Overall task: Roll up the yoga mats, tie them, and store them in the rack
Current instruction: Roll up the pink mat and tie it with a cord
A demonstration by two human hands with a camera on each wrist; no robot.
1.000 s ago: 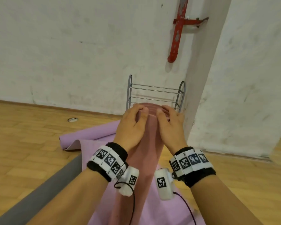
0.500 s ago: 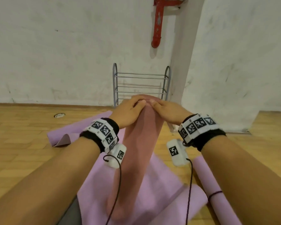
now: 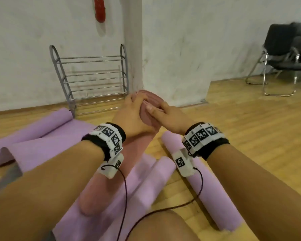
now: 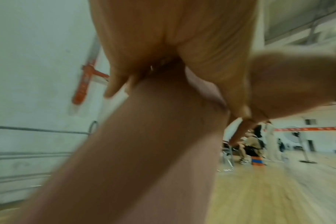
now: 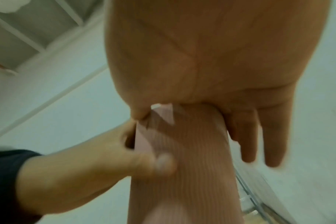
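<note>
While both hands hold its upper end at the frame's centre, the rolled pink mat (image 3: 111, 178) stands tilted, its lower end resting on the unrolled purple mat (image 3: 42, 145) at lower centre. The left hand (image 3: 130, 119) curls its fingers (image 4: 113, 84) round the roll's top; the right hand (image 3: 169, 117) pinches the mat's loose edge with thumb and fingers (image 5: 247, 136). A rolled purple mat (image 3: 214, 197) lies on the wooden floor (image 3: 250, 127) at lower right. The metal rack (image 3: 92, 77) stands against the wall at upper left.

pink mat (image 3: 109, 178): rolled, tilted | purple mats (image 3: 205, 190): floor | rack (image 3: 92, 79): against wall
</note>
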